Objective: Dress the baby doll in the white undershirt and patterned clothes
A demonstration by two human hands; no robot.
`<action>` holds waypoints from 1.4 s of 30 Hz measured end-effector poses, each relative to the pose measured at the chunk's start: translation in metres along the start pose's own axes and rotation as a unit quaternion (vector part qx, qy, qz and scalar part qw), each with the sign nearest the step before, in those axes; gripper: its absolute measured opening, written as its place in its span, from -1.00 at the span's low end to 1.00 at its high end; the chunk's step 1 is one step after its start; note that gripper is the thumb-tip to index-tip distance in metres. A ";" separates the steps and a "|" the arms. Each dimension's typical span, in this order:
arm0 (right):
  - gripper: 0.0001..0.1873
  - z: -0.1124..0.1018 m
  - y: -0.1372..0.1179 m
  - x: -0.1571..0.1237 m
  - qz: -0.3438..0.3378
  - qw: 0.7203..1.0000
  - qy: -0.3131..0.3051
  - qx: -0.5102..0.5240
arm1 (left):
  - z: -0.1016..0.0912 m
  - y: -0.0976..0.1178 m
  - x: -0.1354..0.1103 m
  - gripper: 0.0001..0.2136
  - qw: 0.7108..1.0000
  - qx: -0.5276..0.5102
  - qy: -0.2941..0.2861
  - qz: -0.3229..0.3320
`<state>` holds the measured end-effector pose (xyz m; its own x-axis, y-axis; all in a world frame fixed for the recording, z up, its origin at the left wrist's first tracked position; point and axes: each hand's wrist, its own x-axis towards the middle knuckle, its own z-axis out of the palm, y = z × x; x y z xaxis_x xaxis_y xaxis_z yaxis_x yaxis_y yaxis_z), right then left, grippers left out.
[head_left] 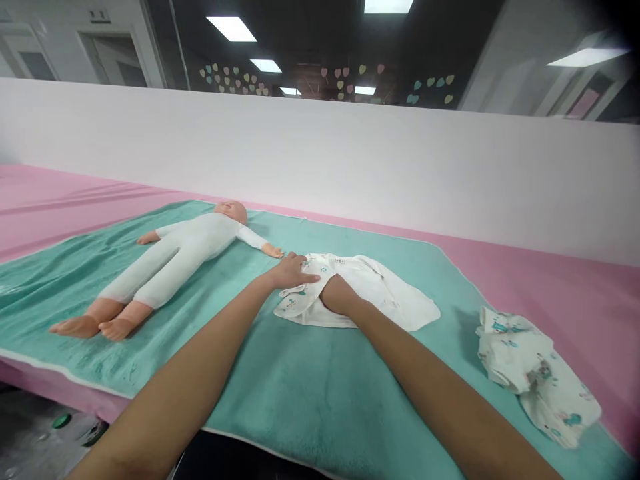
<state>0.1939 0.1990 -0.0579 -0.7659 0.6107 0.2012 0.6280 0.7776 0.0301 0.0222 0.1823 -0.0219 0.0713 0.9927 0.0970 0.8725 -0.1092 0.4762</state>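
A white baby shirt [400,297] with small green prints at its left part lies spread on the green towel [310,380]. My left hand [293,272] grips the shirt's left end, thumb on top of the printed cloth. Pushed into an opening of the shirt is my right hand [340,295]; its fingers are hidden under the fabric, so their pose does not show. Left of my hands a baby doll [193,243] in a white bodysuit lies on its back, one of its hands close to my left fingers.
Folded printed baby clothes [535,367] lie at the right edge of the towel. Beneath is a pink padded surface [565,287]. A white low wall [320,160] with dark glass [310,53] above runs along the back.
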 end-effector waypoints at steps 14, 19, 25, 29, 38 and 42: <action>-0.58 0.002 0.003 -0.001 -0.002 1.000 -0.007 -0.018 | -0.022 -0.015 -0.008 -0.64 0.958 0.192 0.193 -0.090; -0.59 0.002 0.003 -0.001 -0.001 1.000 -0.001 -0.014 | 0.000 -0.014 0.001 -0.65 0.980 0.147 0.134 0.021; -0.60 0.008 0.006 0.001 0.074 0.997 0.015 -0.005 | 0.026 -0.028 0.011 -0.65 0.987 0.129 0.020 0.091; -0.60 0.010 0.008 0.002 0.102 0.994 0.034 0.012 | 0.022 -0.031 0.009 -0.65 0.991 0.116 0.041 0.060; -0.58 0.008 0.010 -0.002 0.149 0.984 0.083 0.059 | 0.019 0.024 -0.013 -0.40 0.990 -0.042 0.035 0.133; -0.70 0.008 0.017 -0.001 0.101 0.987 0.084 0.091 | 0.020 0.022 -0.012 -0.44 0.994 0.010 0.041 0.099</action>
<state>0.2045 0.2129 -0.0656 -0.5835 0.7350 0.3454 0.7191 0.6653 -0.2008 0.0505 0.1693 -0.0299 0.2042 0.9441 0.2587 0.8543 -0.3009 0.4238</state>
